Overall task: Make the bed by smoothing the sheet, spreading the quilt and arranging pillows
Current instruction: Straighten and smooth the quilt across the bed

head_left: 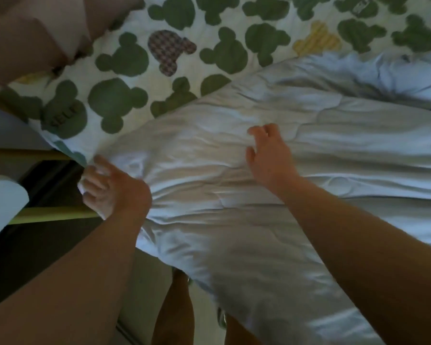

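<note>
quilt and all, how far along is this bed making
Done: the patterned sheet lies fairly flat where it shows. In hand: the white quilt is partly spread and wrinkled. The left hand grips its corner. The right hand rests on it with fingers bent; I cannot tell if it pinches. Left: much of the sheet is uncovered, and the pinkish pillow at top left probably still needs arranging.

The quilt partly hides fingers of the left hand.

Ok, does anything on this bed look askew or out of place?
The white quilt lies crooked and wrinkled, slanting across the patterned sheet, which is bare toward the pink pillow. The quilt's near edge hangs off the side.
</note>
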A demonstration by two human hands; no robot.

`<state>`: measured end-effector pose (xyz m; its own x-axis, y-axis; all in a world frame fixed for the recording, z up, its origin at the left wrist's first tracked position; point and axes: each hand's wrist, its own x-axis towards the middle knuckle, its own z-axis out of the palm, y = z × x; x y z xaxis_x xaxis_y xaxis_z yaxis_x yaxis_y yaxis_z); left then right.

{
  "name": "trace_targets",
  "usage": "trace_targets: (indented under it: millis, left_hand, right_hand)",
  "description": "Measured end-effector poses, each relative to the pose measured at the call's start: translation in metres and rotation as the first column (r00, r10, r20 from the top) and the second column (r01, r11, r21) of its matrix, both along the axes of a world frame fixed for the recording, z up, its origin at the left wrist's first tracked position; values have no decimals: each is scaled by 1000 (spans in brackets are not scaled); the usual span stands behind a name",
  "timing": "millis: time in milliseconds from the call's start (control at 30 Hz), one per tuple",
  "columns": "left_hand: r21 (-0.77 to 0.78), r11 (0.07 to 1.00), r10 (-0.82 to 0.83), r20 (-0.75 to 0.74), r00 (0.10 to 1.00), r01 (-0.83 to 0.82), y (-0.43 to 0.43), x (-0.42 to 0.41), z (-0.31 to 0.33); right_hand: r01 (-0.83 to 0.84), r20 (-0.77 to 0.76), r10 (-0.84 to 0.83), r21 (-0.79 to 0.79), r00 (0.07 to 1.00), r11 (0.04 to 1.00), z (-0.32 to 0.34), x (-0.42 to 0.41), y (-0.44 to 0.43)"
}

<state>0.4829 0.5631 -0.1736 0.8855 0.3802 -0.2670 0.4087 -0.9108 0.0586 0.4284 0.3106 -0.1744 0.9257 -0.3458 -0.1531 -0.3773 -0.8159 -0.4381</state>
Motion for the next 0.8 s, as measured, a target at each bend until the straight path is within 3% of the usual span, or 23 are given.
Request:
trace_targets:
  millis: [67,133,267,433,533,600,667,733,800]
  left_hand:
    - [-13,966,-259,20,966,260,-26,15,5]
    - [-67,917,-393,25,919,394,-50,39,5]
    - [-162,873,-474,-62,879,460,-78,85,-5]
    - [-280,828,-526,-84,846,487,-104,125,-30]
    - [-214,739,-662,-55,747,639,-120,141,-43]
    - [-197,679,-729,-66,681,707,-119,148,-49]
    - [-189,661,-741,-17,671,726,-110,160,-53]
    - [-226,701,-669,121,734,676,-100,178,-50]
    - [-263,745,-574,215,790,613,-88,201,-48]
  right_hand:
    - [48,15,-47,-57,999,997,1,22,-21]
    - [73,-43,-77,-96,996,993,0,48,-45]
    - [45,-219,-81,-165,972,985,-3,94,-80]
    - [-41,-318,-46,-262,947,964,-28,148,-102]
    - [-90,-423,-19,-235,906,968,-42,173,-120]
    - [-144,-474,-20,-308,880,940,-46,175,-129]
    - [-82,-372,-58,-350,926,933,-41,187,-128]
    - [114,-64,-138,-289,988,951,-28,216,-115]
    - [180,224,-133,-209,966,961,-14,256,-99]
